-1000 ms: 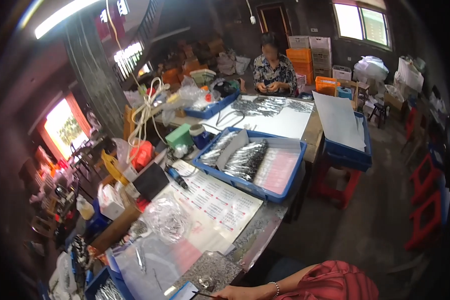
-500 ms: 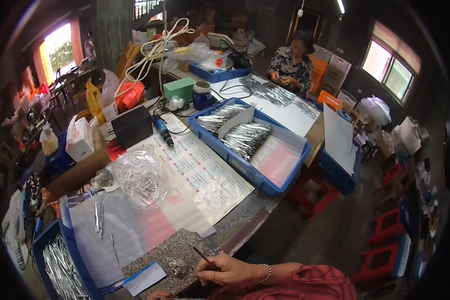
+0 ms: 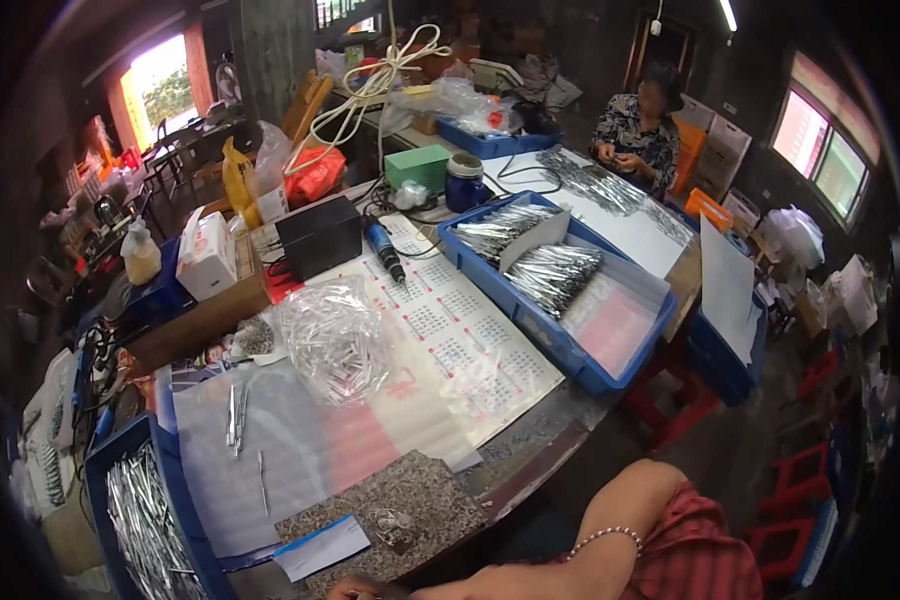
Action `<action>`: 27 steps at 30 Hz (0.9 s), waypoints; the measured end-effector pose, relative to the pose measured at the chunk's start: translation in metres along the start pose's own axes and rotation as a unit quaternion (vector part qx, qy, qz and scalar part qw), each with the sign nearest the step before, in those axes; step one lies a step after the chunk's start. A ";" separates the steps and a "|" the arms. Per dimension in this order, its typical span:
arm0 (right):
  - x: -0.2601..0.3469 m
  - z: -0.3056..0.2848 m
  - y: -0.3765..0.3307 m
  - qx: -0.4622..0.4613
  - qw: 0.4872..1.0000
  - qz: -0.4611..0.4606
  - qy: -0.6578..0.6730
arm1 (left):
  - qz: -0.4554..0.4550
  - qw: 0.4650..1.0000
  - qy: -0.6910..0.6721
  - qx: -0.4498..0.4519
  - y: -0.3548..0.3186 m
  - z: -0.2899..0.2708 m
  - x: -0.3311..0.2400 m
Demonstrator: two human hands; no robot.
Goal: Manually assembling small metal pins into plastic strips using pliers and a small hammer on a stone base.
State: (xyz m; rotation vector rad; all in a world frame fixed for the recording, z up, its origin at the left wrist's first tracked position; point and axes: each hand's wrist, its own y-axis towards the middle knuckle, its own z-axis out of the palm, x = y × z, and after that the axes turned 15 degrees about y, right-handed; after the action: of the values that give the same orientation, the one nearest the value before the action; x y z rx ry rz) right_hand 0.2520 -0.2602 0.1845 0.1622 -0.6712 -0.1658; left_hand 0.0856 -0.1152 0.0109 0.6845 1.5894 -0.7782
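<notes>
My right hand [image 3: 500,583] lies low along the bottom edge, its fingers cut off from view, so what it holds cannot be made out. A beaded bracelet [image 3: 610,537] circles that wrist. My left hand [image 3: 354,588] barely shows at the lower edge, fingers curled; what is in them is hidden. Just beyond it, a speckled stone slab [image 3: 425,490] carries a small heap of shiny bits [image 3: 392,526] and a white paper strip with a blue edge [image 3: 322,548]. Slim metal rods [image 3: 237,415] and a single rod [image 3: 263,482] rest on the translucent sheet [image 3: 210,500].
At left stands a blue bin [image 3: 98,480] of metal rods. A clear bag of rods [image 3: 335,345], a blue rotary tool [image 3: 382,250] and a black box [image 3: 320,237] occupy the table. Beyond sits a blue tray [image 3: 595,375] of rods. A co-worker [image 3: 638,135] sits at the far side.
The view has shifted, so the table sits further right. My right hand has dropped toward the lower edge; the thin brown stick it held is out of sight. My left hand stays low.
</notes>
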 end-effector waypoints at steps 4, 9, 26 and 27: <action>-0.009 0.004 0.010 0.028 0.997 0.051 -0.047 | -0.003 0.997 -0.006 0.082 -0.010 -0.010 0.015; -0.019 0.002 0.031 -0.022 0.992 0.120 -0.040 | -0.054 0.994 -0.006 0.092 -0.005 -0.024 0.044; -0.002 -0.167 0.066 -0.301 0.819 -0.023 -0.488 | -0.022 0.995 -0.094 0.015 -0.011 -0.017 0.007; 0.004 -0.182 0.073 -0.310 0.788 -0.029 -0.531 | -0.009 0.994 -0.102 0.025 -0.011 -0.018 0.008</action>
State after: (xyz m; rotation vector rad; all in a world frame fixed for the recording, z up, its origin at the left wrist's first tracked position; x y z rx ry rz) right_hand 0.3770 -0.1726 0.0614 -0.6096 -1.7003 -0.5471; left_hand 0.0653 -0.1078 0.0055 0.6057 1.3962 -0.8755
